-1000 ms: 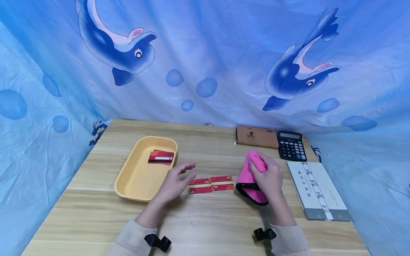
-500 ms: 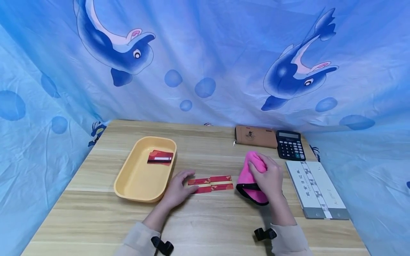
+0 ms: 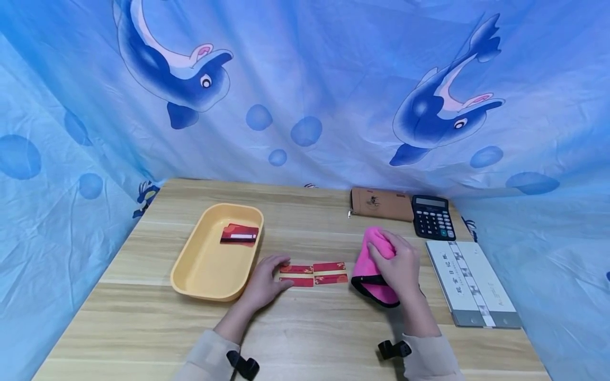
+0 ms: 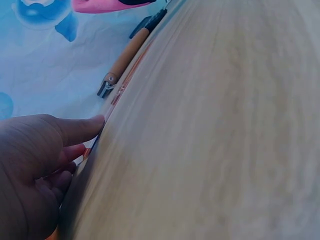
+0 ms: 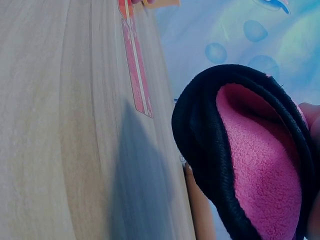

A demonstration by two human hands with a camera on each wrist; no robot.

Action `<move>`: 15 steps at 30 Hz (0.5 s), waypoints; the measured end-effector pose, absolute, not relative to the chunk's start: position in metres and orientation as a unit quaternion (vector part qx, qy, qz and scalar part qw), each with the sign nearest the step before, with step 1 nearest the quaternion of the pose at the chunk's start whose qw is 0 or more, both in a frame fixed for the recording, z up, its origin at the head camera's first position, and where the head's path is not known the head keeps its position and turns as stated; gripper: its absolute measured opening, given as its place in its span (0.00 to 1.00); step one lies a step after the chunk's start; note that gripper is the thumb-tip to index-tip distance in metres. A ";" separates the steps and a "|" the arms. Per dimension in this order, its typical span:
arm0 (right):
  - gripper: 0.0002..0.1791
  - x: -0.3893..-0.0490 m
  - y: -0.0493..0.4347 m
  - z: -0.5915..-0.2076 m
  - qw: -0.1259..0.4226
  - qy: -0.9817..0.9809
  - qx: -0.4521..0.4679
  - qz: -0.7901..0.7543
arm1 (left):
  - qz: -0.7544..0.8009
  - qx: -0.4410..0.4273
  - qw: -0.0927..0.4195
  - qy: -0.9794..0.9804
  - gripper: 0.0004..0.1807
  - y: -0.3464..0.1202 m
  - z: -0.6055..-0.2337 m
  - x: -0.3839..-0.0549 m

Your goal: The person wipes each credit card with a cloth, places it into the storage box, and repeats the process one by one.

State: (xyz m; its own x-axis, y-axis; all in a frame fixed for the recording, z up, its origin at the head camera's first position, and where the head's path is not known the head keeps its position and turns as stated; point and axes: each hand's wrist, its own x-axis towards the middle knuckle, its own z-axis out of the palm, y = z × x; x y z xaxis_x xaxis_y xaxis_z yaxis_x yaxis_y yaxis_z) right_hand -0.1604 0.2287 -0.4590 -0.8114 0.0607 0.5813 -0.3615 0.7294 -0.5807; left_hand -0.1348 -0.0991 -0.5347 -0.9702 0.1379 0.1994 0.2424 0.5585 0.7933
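Two red cards with pale gold bands, a left one (image 3: 296, 281) and a right one (image 3: 331, 273), lie side by side on the wooden table. My left hand (image 3: 264, 282) is at the left card's outer end. Its thumb touches the lower edge and its fingers are bent near the upper edge; in the left wrist view the hand (image 4: 40, 165) hides most of that contact. My right hand (image 3: 402, 262) grips a bunched pink plush cloth (image 3: 368, 264) with black edging, right of the cards. In the right wrist view the cloth (image 5: 260, 165) shows a folded hollow.
A yellow tray (image 3: 178, 272) holding red cards (image 3: 238, 234) stands at left. Along the back right are a brown wallet (image 3: 386, 205) and a black calculator (image 3: 432, 218). A white-and-grey book (image 3: 472, 280) lies at the right edge, with a blue curtain (image 3: 305, 79) behind.
My left hand has come down and to the right onto the left card's end, and that card has straightened slightly beside the other. The right hand keeps its grip on the cloth, nearly still.
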 end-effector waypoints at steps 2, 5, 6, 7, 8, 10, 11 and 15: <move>0.25 -0.161 0.229 -0.459 0.294 -0.882 0.090 0.358 | -0.451 -0.114 0.055 -0.884 0.31 -0.100 -0.535 -0.135; 0.25 -0.160 0.229 -0.459 0.290 -0.883 0.092 0.358 | -0.440 -0.124 0.043 -0.888 0.37 -0.102 -0.536 -0.134; 0.26 -0.160 0.229 -0.460 0.288 -0.883 0.092 0.358 | -0.438 -0.128 0.039 -0.889 0.40 -0.103 -0.536 -0.133; 0.26 -0.160 0.229 -0.460 0.287 -0.883 0.092 0.359 | -0.437 -0.131 0.034 -0.889 0.42 -0.104 -0.536 -0.133; 0.26 -0.160 0.229 -0.460 0.285 -0.884 0.093 0.360 | -0.438 -0.133 0.028 -0.889 0.44 -0.105 -0.536 -0.133; 0.26 -0.159 0.230 -0.461 0.284 -0.884 0.093 0.359 | -0.441 -0.138 0.022 -0.887 0.45 -0.105 -0.536 -0.133; 0.26 -0.159 0.230 -0.461 0.285 -0.884 0.095 0.359 | -0.443 -0.139 0.021 -0.886 0.45 -0.105 -0.535 -0.133; 0.25 -0.159 0.228 -0.461 0.284 -0.882 0.103 0.361 | -0.453 -0.134 0.010 -0.881 0.39 -0.103 -0.532 -0.134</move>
State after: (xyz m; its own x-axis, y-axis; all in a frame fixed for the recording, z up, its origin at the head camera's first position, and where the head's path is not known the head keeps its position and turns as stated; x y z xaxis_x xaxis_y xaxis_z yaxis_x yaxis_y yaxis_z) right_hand -0.1593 0.2283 -0.4610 -0.8179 0.0240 0.5749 -0.3863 0.7176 -0.5795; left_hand -0.1336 -0.1032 -0.5322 -0.9642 0.2267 0.1378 0.2440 0.5533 0.7965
